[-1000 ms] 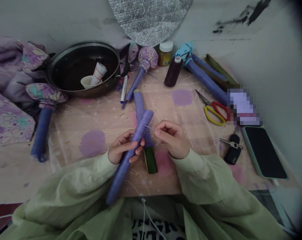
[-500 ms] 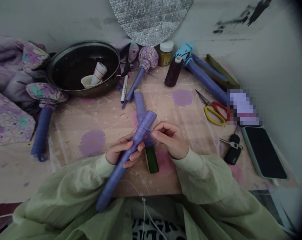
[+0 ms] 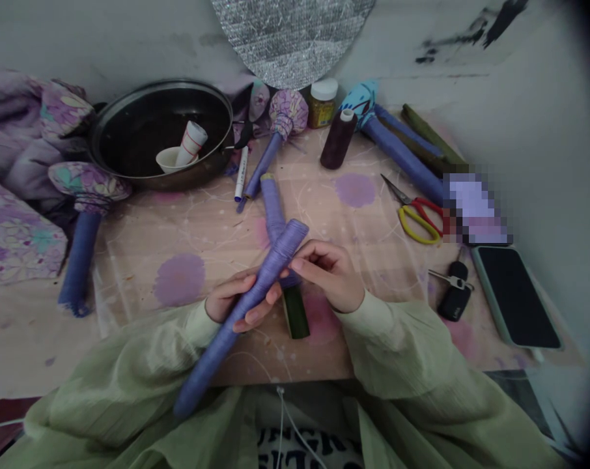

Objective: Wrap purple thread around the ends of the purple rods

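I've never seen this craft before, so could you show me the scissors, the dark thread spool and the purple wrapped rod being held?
Scissors [image 3: 419,223]: head view, on the red-and-yellow handles.
Dark thread spool [image 3: 338,141]: head view, on the wound thread.
Purple wrapped rod [image 3: 275,262]: head view, on its wrapped upper part.

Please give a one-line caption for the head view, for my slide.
Left hand grips a purple thread-wrapped rod; right hand meets it near its top.

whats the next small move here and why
I'd guess: draw the fine strand taut with the right hand and lay one more turn on the purple thread-wrapped rod. The right hand seems to pinch that strand beside the rod, while the left hand grips the rod steady.
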Demonstrator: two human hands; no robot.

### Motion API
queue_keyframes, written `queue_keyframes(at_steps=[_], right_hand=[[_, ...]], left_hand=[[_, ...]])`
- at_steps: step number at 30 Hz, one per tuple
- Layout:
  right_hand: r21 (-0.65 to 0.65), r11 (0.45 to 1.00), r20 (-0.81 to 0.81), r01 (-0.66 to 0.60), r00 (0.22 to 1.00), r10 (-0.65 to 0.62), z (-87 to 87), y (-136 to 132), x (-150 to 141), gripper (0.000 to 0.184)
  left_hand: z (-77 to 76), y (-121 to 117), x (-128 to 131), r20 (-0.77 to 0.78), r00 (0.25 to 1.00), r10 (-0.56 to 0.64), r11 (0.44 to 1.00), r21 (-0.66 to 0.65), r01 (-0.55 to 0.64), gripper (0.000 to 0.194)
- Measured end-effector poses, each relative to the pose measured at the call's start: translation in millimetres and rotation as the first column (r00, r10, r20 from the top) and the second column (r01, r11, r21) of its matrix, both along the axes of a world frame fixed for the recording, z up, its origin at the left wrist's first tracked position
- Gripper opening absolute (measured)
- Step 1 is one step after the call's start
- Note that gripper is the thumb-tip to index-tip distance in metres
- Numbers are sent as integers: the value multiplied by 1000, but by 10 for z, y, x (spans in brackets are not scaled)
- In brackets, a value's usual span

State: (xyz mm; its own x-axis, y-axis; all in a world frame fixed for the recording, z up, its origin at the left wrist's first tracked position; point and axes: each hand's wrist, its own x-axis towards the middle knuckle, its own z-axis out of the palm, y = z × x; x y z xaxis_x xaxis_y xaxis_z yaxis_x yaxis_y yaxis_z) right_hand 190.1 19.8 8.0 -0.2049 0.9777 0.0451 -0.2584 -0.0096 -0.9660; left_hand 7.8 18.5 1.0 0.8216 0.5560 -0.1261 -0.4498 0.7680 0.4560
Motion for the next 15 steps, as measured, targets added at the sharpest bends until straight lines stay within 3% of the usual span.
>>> queue_keyframes(at_steps=[15], right_hand=[[3,1000,-28,-31,999,31,0,12,-22,23]], left_hand=[[-14,-24,-33,100,993,-58,996,-58,64,31]])
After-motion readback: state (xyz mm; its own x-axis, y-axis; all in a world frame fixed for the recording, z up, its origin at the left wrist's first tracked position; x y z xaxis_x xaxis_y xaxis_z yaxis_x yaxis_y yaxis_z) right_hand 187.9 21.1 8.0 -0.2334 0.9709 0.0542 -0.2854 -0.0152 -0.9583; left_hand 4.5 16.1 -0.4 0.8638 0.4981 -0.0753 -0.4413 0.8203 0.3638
